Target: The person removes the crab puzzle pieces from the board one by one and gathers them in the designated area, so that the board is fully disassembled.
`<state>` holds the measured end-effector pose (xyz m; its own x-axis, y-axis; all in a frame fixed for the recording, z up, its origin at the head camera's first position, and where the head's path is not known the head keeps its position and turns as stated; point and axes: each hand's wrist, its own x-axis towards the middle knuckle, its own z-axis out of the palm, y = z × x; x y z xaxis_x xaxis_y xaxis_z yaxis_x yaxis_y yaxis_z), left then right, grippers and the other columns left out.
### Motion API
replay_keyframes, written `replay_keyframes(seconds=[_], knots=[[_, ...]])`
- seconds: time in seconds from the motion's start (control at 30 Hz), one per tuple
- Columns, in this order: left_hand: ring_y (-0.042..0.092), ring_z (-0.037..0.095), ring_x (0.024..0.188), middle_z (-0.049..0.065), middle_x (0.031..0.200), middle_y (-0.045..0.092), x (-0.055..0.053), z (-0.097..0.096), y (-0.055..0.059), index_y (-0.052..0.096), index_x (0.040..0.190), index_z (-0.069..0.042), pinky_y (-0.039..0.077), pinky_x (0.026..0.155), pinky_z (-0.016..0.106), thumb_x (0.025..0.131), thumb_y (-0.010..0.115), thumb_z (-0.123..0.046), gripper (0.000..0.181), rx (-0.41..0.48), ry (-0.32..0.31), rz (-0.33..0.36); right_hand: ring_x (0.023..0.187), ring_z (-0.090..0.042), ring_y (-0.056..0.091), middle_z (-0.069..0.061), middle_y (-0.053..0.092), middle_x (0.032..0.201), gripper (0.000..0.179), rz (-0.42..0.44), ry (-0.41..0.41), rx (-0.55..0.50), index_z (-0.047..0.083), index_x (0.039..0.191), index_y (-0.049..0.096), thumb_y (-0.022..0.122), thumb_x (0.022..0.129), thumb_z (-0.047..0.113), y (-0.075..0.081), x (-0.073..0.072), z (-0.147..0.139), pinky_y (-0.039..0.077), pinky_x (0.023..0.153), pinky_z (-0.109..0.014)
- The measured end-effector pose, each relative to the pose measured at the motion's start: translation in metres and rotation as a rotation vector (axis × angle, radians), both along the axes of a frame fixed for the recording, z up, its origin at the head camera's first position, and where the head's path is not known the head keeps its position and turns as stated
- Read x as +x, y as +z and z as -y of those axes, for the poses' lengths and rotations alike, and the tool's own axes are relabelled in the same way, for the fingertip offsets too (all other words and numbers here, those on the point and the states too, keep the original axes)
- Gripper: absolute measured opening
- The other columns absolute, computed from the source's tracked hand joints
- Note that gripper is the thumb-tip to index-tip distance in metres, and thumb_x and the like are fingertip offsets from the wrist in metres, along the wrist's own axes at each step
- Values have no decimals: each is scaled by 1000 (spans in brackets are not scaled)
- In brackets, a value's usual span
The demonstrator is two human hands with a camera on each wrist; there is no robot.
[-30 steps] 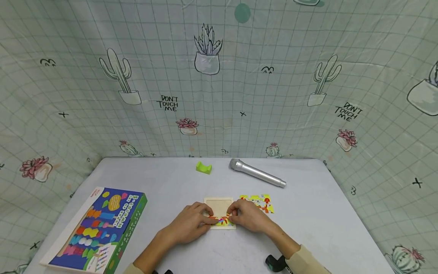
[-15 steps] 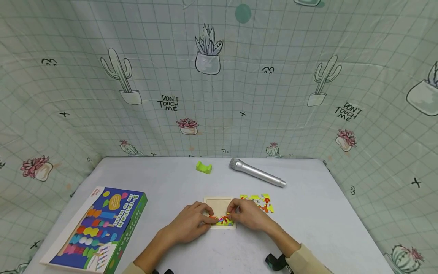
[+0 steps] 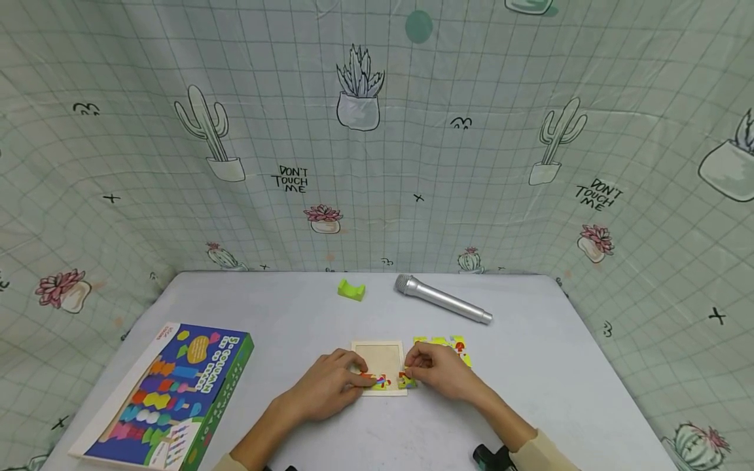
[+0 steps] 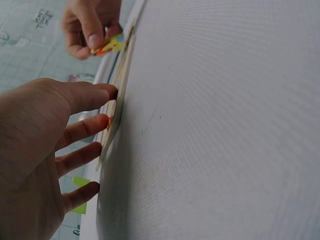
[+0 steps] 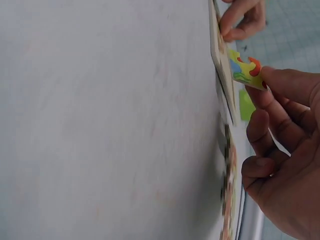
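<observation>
The wooden puzzle tray (image 3: 379, 358) lies flat on the grey counter (image 3: 554, 379), and both hands work at its near edge. The right hand (image 3: 438, 371) pinches a colourful puzzle piece (image 3: 406, 381) at the tray's near right corner. The left hand (image 3: 330, 383), fingers nearly straight, presses on a piece (image 3: 376, 380) lying in the tray. More joined pieces (image 3: 453, 343) sit just right of the tray; a silver microphone (image 3: 443, 299) lies beyond it.
</observation>
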<state>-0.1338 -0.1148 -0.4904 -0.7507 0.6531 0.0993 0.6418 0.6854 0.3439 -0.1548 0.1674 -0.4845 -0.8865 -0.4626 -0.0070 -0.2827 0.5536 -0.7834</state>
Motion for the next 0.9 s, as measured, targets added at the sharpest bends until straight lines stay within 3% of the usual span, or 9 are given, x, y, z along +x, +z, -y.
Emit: replay_keyframes(seconds=[0.57,0.9], knots=[[51,18,119,-7,122,60,-1,0,0,75,121,-34,45,92,46,97,66,-24,27,2,4,3,76,-16,56,-1,64,85,11,144,-156,78,12,95,67,73,92,21,7,2,-92,46,62,-25],[52,17,118,-7,122,60,1,0,2,75,120,-34,45,91,45,97,66,-22,28,7,7,19,75,-15,54,-1,63,82,12,174,-178,109,10,95,69,73,92,21,3,1,-107,43,64,-24]])
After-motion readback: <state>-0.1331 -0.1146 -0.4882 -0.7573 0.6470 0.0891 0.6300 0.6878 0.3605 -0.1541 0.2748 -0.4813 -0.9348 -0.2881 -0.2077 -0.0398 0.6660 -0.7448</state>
